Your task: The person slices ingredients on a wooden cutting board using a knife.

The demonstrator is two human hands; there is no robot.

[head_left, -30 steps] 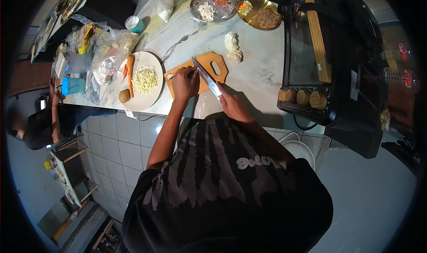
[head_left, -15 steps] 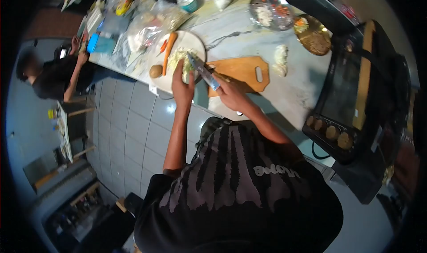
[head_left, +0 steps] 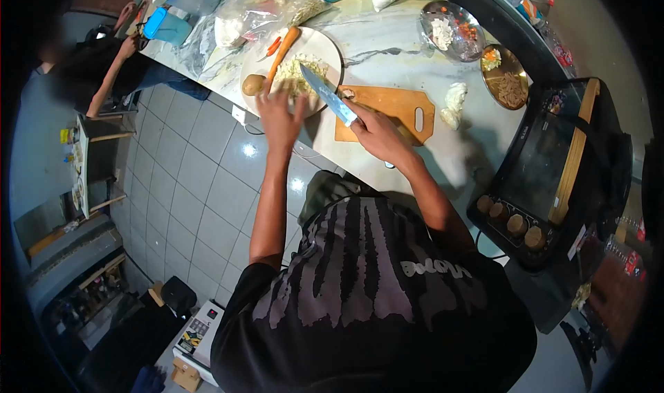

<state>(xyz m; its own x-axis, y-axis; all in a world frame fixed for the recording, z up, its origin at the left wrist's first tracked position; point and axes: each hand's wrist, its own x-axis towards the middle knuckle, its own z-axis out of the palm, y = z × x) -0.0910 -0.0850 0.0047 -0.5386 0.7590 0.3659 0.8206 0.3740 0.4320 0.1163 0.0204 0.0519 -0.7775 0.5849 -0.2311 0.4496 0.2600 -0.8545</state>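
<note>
R grip (head_left: 382, 134) closed on knife (head_left: 328, 97) hdl.; blade's long axis runs diag. fwd-L, tip over chopped veg. (head_left: 292, 71) on plate (head_left: 335, 55), w/ cutting board (head_left: 387, 109) just R of plate. L grip (head_left: 279, 120) at plate's near edge, fingers spread, nothing seen held, nearer the veg. than R grip, pile lying fwd and slightly R of it. Beyond, carrot (head_left: 284, 53) beside pile; metal dish (head_left: 444, 10) well apart, far R.

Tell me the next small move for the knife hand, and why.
Probably carry the knife from the plate to the board: its blade is over the plate, near the spread left hand, and a small piece lies on the board.
</note>
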